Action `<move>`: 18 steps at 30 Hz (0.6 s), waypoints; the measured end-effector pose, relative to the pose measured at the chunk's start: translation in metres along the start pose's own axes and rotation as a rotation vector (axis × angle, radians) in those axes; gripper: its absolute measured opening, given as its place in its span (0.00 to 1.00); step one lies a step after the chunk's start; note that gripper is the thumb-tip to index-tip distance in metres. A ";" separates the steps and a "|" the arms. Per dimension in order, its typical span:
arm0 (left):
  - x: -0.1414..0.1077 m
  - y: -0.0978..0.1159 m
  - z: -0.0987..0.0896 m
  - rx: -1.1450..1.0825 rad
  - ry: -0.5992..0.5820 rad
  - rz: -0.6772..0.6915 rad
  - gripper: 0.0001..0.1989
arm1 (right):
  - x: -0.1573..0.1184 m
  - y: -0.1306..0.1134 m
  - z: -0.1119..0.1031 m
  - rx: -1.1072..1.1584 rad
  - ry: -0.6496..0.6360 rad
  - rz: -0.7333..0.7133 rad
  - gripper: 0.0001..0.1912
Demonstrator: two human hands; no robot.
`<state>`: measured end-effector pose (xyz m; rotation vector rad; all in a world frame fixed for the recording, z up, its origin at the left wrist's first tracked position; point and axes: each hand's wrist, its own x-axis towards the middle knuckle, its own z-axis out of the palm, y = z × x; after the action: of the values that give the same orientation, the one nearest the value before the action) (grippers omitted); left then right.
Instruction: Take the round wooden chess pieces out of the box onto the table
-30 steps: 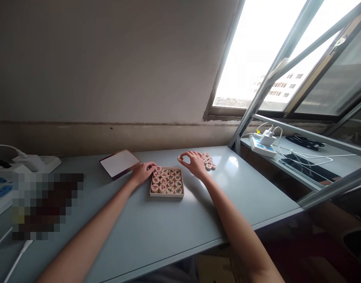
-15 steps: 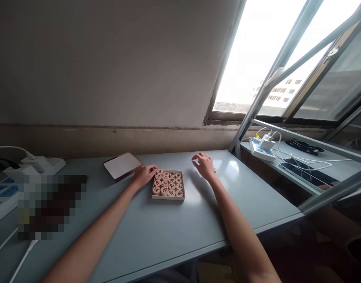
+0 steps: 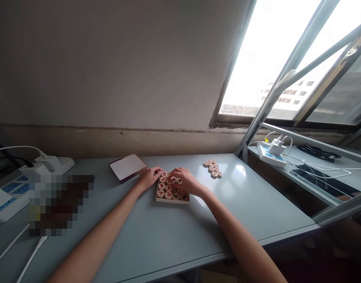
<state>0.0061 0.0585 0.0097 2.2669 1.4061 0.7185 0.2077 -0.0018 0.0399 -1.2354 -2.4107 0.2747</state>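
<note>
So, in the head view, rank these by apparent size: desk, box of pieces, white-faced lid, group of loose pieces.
1. Desk
2. Box of pieces and white-faced lid: order unsure; right hand hides part of the box
3. Group of loose pieces

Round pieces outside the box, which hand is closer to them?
Right. The right hand is over the box, nearer the loose pieces; the left hand is farther, by the box's far left corner.
</note>
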 end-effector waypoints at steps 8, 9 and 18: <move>0.000 0.000 0.000 -0.003 -0.009 -0.016 0.17 | -0.020 0.055 -0.035 -0.107 0.097 0.271 0.13; -0.001 0.000 0.000 -0.004 -0.010 -0.017 0.17 | -0.027 0.065 -0.038 -0.173 0.098 0.338 0.12; -0.002 0.001 0.000 0.020 -0.010 -0.027 0.17 | -0.056 0.111 -0.049 -0.347 0.241 0.637 0.18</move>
<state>0.0061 0.0567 0.0104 2.2592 1.4430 0.6864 0.3392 0.0173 0.0290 -2.0469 -1.8498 -0.1205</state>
